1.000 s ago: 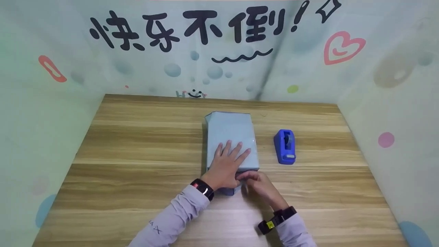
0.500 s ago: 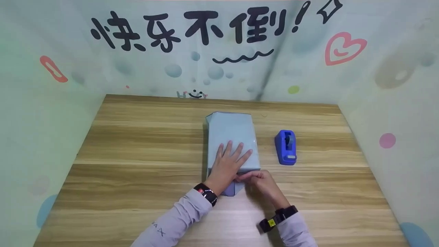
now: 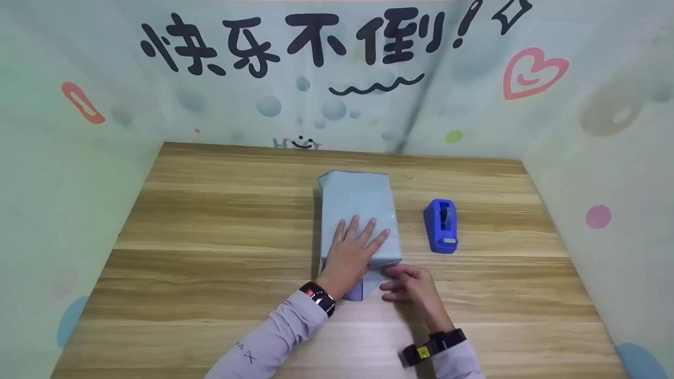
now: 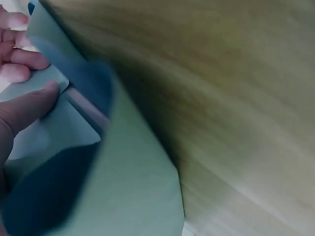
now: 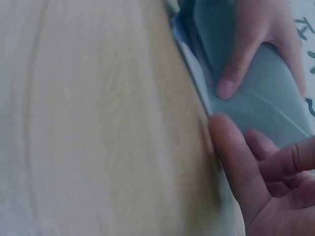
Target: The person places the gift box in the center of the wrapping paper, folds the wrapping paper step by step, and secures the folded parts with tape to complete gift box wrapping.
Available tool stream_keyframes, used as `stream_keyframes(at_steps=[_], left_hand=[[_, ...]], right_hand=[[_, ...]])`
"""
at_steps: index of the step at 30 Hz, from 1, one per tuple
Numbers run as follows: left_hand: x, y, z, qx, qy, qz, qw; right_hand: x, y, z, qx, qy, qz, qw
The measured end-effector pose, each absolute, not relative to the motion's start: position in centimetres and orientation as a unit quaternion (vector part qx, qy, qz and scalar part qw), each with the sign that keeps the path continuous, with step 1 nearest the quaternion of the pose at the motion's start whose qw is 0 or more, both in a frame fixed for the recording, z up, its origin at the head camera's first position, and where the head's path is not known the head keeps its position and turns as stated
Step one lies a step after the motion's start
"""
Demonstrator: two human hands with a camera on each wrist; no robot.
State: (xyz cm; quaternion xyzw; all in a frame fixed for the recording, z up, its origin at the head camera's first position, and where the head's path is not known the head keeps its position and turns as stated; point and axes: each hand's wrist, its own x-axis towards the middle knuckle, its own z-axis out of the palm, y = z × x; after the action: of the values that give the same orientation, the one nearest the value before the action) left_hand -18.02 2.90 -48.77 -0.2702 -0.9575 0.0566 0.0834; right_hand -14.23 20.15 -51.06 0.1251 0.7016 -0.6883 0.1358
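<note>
A box wrapped in light blue paper (image 3: 358, 197) lies lengthwise at the middle of the wooden table. My left hand (image 3: 347, 258) rests on its top near the close end, fingers straight and spread. The left thumb (image 4: 34, 105) presses folded paper against that end. Below it, a loose paper flap (image 3: 372, 281) sticks out toward me, and the left wrist view shows it standing away from the box. My right hand (image 3: 413, 287) is by the near right corner, fingers loosely bent and apart, fingertips right at the paper's edge. Nothing is gripped in it.
To the right of the box stands a blue tape dispenser (image 3: 441, 226) with a roll in it. Printed cloth walls (image 3: 337, 79) border the wooden table (image 3: 210, 210) at the back and both sides.
My right hand has drawn back rightward from beside the left thumb to the box's corner, and its fingers have spread. The left hand stays on the box, its thumb still on the paper.
</note>
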Motion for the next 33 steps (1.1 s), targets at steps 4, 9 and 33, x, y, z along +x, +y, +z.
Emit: stream_keyframes(at_steps=[4,9,33], left_hand=[[-18.0,3.0,-48.9,-0.266,-0.959,0.055,0.078],[-18.0,3.0,-49.1,-0.270,-0.957,0.055,0.085],[-18.1,2.8,-49.7,-0.266,-0.953,0.070,0.125]], right_hand=[[-13.5,20.6,-51.0,0.078,0.683,-0.690,0.225],[-12.4,20.1,-51.0,0.024,0.678,-0.671,0.299],[-18.0,19.8,-49.4,-0.244,0.948,-0.191,-0.079]])
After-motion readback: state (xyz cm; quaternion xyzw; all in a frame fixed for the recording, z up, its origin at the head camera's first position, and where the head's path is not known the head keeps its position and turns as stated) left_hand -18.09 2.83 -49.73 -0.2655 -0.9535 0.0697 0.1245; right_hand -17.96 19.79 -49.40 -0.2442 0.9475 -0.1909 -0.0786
